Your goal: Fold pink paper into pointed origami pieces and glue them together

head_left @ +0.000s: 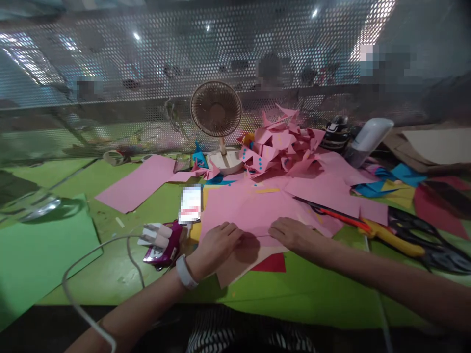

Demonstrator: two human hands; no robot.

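A pink paper sheet point(241, 206) lies in front of me, with a yellow strip point(268, 190) and small blue dots near its far edge. My left hand point(221, 245), with a pale band round the wrist, has its fingers bent and closed at the sheet's near edge. A short way to the right, my right hand point(290, 234) is closed on that same edge, thumb side hidden. Between them the edge looks slightly raised or creased. Under it, a beige sheet point(230, 272) and a red piece of paper point(274, 263) stick out towards me.
Behind stand a small fan point(216, 109) and a heap of folded pink paper pieces point(281, 147). Black-handled scissors point(437, 242) and a yellow-and-red handled tool point(393, 239) lie right. A purple pouch-like item point(175, 242), white cable point(68, 289) and green sheet point(44, 250) are left.
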